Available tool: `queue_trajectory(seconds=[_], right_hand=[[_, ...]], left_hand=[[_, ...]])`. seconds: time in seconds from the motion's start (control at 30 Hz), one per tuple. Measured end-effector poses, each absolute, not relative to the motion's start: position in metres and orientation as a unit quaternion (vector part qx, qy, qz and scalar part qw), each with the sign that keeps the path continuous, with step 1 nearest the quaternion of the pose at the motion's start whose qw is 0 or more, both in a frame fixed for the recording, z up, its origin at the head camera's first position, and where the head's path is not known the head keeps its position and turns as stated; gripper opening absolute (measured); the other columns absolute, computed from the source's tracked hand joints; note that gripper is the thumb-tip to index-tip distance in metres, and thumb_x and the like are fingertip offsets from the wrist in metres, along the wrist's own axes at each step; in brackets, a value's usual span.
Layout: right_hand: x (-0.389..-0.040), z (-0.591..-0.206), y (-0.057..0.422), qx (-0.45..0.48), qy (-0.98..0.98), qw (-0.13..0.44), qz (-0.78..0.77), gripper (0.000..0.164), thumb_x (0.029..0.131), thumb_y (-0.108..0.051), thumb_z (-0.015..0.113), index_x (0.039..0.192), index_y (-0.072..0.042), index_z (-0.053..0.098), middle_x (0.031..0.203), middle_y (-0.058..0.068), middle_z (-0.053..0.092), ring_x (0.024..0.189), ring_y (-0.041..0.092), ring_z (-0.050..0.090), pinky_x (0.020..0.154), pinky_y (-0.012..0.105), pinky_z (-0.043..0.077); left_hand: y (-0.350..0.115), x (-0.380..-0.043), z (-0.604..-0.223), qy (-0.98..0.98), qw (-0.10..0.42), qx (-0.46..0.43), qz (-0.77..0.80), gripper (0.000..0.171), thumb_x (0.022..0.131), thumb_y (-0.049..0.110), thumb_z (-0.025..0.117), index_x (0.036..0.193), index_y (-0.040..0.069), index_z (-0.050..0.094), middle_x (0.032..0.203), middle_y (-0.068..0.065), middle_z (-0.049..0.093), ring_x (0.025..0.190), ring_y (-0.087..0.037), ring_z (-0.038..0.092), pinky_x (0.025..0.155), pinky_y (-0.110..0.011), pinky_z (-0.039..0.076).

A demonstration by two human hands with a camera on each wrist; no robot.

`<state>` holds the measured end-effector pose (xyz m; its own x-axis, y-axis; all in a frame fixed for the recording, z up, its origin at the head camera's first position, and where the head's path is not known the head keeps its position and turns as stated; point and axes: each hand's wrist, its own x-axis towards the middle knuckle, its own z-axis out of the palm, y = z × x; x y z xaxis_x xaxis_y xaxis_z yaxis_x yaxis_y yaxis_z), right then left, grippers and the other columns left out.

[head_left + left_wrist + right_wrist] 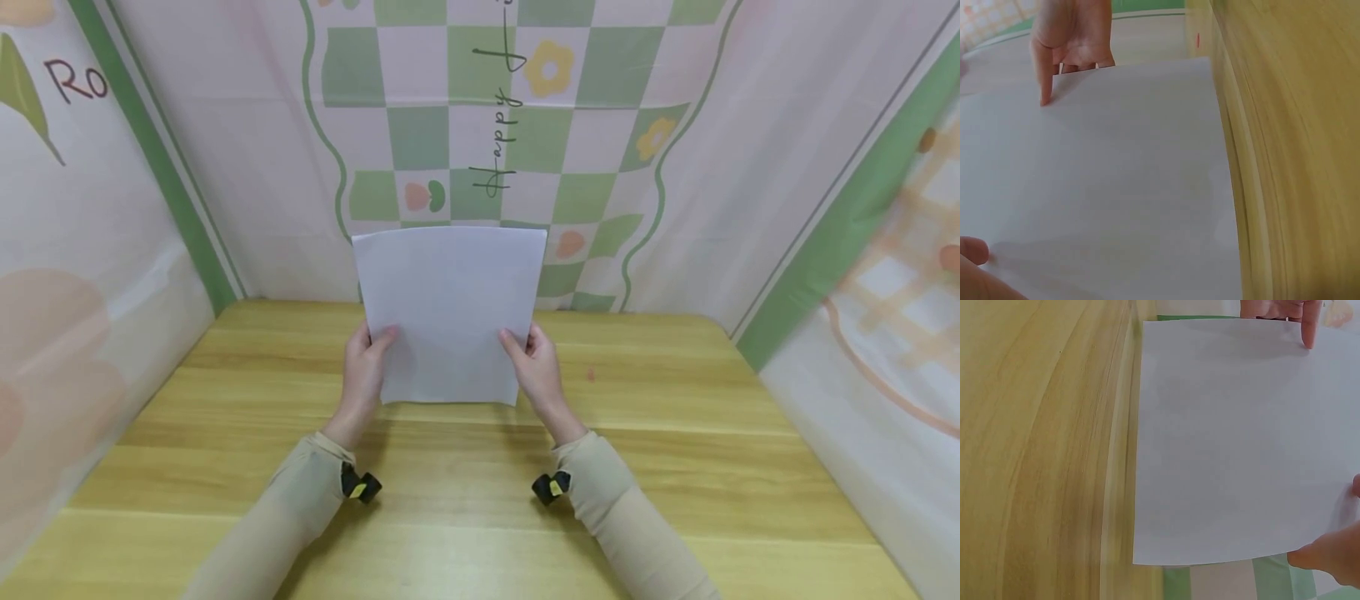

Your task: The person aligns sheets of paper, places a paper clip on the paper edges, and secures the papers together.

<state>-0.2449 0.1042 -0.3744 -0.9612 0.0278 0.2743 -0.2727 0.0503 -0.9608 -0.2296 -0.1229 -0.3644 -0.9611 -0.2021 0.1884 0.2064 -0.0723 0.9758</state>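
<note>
A blank white sheet of paper (450,308) is held up over the table, its face tilted toward the head camera and its top edge slightly bowed. My left hand (363,371) grips its left edge, thumb lying on the front and the other fingers behind. On the opposite edge my right hand (538,371) pinches the paper the same way. Both wrist views show the paper (1116,169) spread flat between the two thumbs, with its lower edge close to the wooden surface. Most of the fingers are hidden behind it.
Beneath the hands lies a wooden table (465,500) with a small reddish mark right of the paper. Behind it hangs a curtain (420,137) with green checks and lettering. More patterned cloth (885,275) closes off both sides. Each wrist wears a small black camera (362,486).
</note>
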Motion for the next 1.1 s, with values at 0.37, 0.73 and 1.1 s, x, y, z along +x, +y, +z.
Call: queue_trajectory(seconds=[0.37,0.73,1.1], right_hand=[[-0.246,-0.373,0.107,0.106,-0.711,0.118,0.685,0.04,0.094,-0.014,0.059,0.13,0.0,0.051,0.127,0.019,0.058,0.115,0.027,0.057,0.097,0.036,0.046],[-0.246,-0.365,0.106,0.116,-0.697,0.129,0.696,0.04,0.093,-0.014,0.06,0.13,-0.001,0.051,0.125,0.017,0.058,0.109,0.022,0.058,0.088,0.023,0.049],[-0.247,-0.36,0.106,0.111,-0.699,0.138,0.693,0.037,0.095,-0.015,0.058,0.129,-0.002,0.052,0.124,0.017,0.059,0.107,0.021,0.059,0.087,0.021,0.048]], left_hand=[[-0.122,-0.23,-0.363,-0.662,0.15,-0.005,-0.735,0.036,0.095,0.013,0.052,0.127,-0.003,0.052,0.124,-0.019,0.058,0.108,-0.017,0.053,0.096,-0.03,0.039],[-0.125,-0.232,-0.351,-0.661,0.174,-0.016,-0.73,0.034,0.095,0.012,0.051,0.126,-0.002,0.053,0.124,-0.016,0.057,0.107,-0.016,0.052,0.096,-0.031,0.038],[-0.124,-0.233,-0.345,-0.657,0.179,-0.015,-0.733,0.037,0.097,0.014,0.05,0.13,-0.002,0.05,0.128,-0.015,0.056,0.113,-0.018,0.053,0.102,-0.034,0.038]])
